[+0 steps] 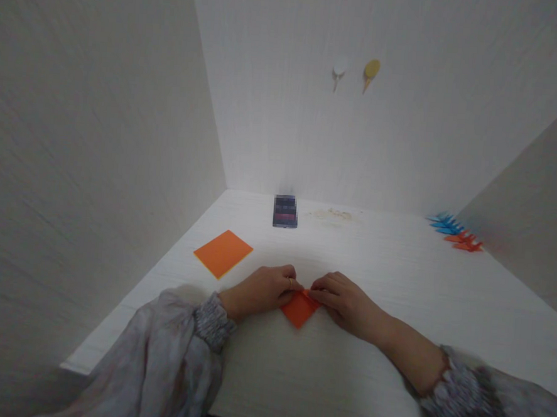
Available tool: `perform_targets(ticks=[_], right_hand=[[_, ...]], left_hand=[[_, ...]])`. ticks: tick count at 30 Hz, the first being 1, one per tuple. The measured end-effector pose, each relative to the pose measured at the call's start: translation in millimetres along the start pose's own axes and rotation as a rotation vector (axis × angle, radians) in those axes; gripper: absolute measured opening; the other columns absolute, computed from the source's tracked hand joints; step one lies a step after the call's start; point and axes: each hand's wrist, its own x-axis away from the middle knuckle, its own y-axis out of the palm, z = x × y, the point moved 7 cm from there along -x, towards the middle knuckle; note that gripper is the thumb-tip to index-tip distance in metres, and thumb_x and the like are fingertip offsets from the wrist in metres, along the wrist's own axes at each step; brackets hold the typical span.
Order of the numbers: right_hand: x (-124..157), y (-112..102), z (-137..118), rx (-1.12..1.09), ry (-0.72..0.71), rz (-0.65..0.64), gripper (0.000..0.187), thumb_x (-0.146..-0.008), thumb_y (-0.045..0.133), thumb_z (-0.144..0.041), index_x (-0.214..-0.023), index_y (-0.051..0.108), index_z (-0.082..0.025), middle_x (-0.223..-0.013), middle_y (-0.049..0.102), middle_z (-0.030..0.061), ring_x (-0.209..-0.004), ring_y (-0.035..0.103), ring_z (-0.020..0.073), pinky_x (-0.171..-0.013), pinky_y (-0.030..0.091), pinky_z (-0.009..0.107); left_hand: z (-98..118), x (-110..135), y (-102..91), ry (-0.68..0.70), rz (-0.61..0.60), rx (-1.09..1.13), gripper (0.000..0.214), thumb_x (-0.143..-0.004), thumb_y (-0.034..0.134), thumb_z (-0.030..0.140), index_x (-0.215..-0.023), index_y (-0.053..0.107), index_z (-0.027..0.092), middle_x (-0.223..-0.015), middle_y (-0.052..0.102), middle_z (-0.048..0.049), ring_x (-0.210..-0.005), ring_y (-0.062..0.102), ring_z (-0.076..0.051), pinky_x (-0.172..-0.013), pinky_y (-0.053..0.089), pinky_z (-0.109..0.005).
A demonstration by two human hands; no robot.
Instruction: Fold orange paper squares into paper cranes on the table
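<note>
A small piece of orange origami paper (299, 311), partly folded, lies on the white table with one corner pointing toward me. My left hand (273, 289) has its fingers closed on the paper's upper left edge; a ring shows on one finger. From the other side, my right hand (337, 300) pinches the upper right edge, its fingertips close to the left ones. The fingers cover the paper's far part, so the folds there are mostly hidden. Left of my hands rests a flat stack of orange paper squares (223, 253), turned like a diamond.
At the back stands a dark, pixelated rectangular object (285, 211). Several folded blue paper figures (447, 223) and orange ones (465, 241) line the table's right rear. Walls enclose the table; a white hook (338, 69) and a yellow hook (372, 69) are on the back wall.
</note>
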Motion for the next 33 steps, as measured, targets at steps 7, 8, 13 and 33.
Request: perform_targets(ticks=[7, 8, 13, 33], right_hand=[[-3.5, 2.2, -3.8, 0.061, -0.030, -0.048, 0.027, -0.085, 0.037, -0.014, -0.104, 0.056, -0.017, -0.094, 0.057, 0.0089, -0.085, 0.048, 0.0182, -0.074, 0.039, 0.034], [-3.9, 3.0, -3.6, 0.069, -0.026, -0.057, 0.026, -0.086, 0.037, -0.015, -0.104, 0.056, -0.016, -0.094, 0.057, 0.0089, -0.085, 0.048, 0.0182, -0.075, 0.039, 0.034], [-6.5, 1.9, -3.7, 0.070, -0.005, -0.057, 0.027, -0.088, 0.034, -0.020, -0.097, 0.059, -0.016, -0.093, 0.057, 0.0087, -0.084, 0.047, 0.0178, -0.076, 0.039, 0.035], [-10.1, 0.9, -7.5, 0.051, -0.022, -0.111, 0.029, -0.088, 0.032, -0.019, -0.099, 0.059, -0.015, -0.092, 0.055, 0.0086, -0.086, 0.046, 0.0181, -0.080, 0.037, 0.035]], left_hand=[[8.3, 0.6, -6.4, 0.016, -0.012, -0.213, 0.028, -0.083, 0.037, 0.024, -0.106, 0.054, 0.024, -0.093, 0.052, -0.0024, -0.069, 0.053, -0.012, -0.059, 0.043, -0.023], [9.2, 0.6, -6.8, 0.020, -0.015, -0.231, 0.028, -0.084, 0.036, 0.024, -0.105, 0.054, 0.024, -0.093, 0.052, -0.0026, -0.069, 0.053, -0.013, -0.058, 0.043, -0.024], [11.8, -0.4, -7.5, 0.031, -0.017, -0.277, 0.030, -0.087, 0.029, 0.025, -0.102, 0.054, 0.019, -0.089, 0.053, -0.0036, -0.068, 0.053, -0.013, -0.056, 0.043, -0.024], [9.6, 2.5, -11.2, -0.028, 0.007, -0.325, 0.023, -0.081, 0.039, 0.026, -0.097, 0.053, 0.017, -0.085, 0.052, -0.0035, -0.066, 0.052, -0.013, -0.053, 0.041, -0.024]])
